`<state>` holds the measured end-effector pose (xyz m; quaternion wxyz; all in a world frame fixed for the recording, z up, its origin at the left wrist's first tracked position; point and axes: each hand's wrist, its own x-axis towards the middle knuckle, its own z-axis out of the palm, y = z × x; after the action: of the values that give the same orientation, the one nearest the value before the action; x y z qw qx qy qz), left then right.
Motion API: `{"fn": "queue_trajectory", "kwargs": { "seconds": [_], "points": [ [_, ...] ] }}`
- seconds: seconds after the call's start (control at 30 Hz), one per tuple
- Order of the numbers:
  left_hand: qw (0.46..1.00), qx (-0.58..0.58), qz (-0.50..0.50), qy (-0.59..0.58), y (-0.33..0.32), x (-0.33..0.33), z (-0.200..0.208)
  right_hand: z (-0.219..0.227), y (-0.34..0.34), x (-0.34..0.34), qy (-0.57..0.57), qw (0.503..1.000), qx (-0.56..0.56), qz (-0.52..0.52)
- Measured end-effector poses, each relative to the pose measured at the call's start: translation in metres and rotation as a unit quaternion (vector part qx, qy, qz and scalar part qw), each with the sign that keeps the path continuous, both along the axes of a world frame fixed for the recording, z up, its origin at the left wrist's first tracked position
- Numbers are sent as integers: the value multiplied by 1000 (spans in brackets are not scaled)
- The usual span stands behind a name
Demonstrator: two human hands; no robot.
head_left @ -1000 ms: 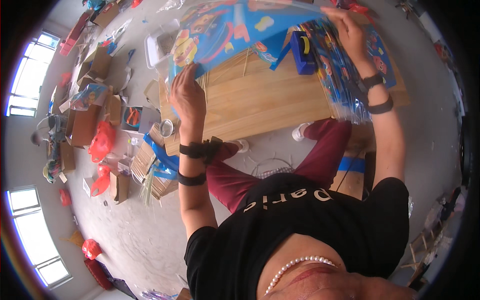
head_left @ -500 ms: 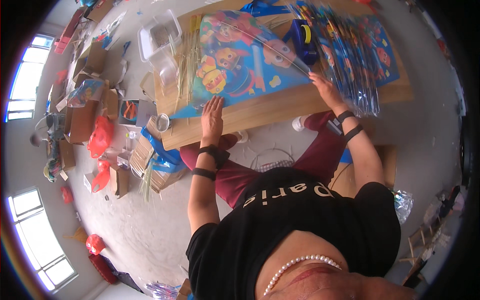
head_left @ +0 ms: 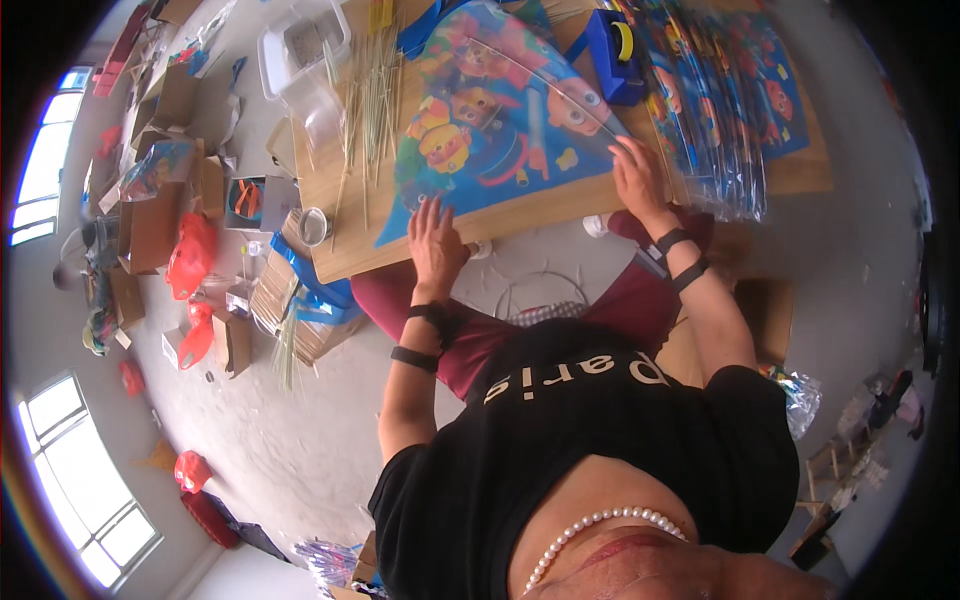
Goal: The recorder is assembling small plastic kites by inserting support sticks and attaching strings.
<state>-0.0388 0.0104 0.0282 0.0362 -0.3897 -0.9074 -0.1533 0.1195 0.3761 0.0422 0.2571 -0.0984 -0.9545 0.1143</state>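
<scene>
A triangular blue kite sail [head_left: 500, 140], printed with cartoon figures, lies across the wooden table in front of me. Along its upper right side runs a thin pale rod. My left hand [head_left: 436, 245] is at the sail's lower left edge, its fingers spread and the fingertips on or just over the sheet. At the right corner, by the end of the rod, is my right hand [head_left: 640, 180]. Its fingers are stretched out, slightly bent and a little apart; I cannot tell whether they touch the rod.
A blue tape dispenser [head_left: 617, 60] stands beyond the sail. Bundled kites in clear wrapping [head_left: 705, 120] lie to its right. Thin bamboo sticks [head_left: 370, 110], a clear plastic tub [head_left: 305, 45] and a small round jar [head_left: 315, 226] are at the left. Cardboard boxes [head_left: 155, 225] stand on the floor.
The view has shifted slightly. My left hand's fingers have spread, and my right hand's fingers have loosened at the rod's end. The sail's upper part has swung a little to the right.
</scene>
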Motion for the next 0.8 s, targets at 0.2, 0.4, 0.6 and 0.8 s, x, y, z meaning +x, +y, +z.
{"fn": "queue_trajectory", "kwargs": {
  "seconds": [0.2,0.4,0.6,0.8],
  "points": [
    [995,17,-90,-32,63,26,4,-4,-54,-60,-64,985,1,159],
    [995,7,95,-22,39,-10,-19,-36,-65,-58,-115,990,22,75],
    [972,61,226,19,45,-111,-16,-36,-64,-60,-118,990,33,70],
    [944,19,329,-32,61,-174,-19,-36,-68,-61,-136,988,30,70]
  ]
}}
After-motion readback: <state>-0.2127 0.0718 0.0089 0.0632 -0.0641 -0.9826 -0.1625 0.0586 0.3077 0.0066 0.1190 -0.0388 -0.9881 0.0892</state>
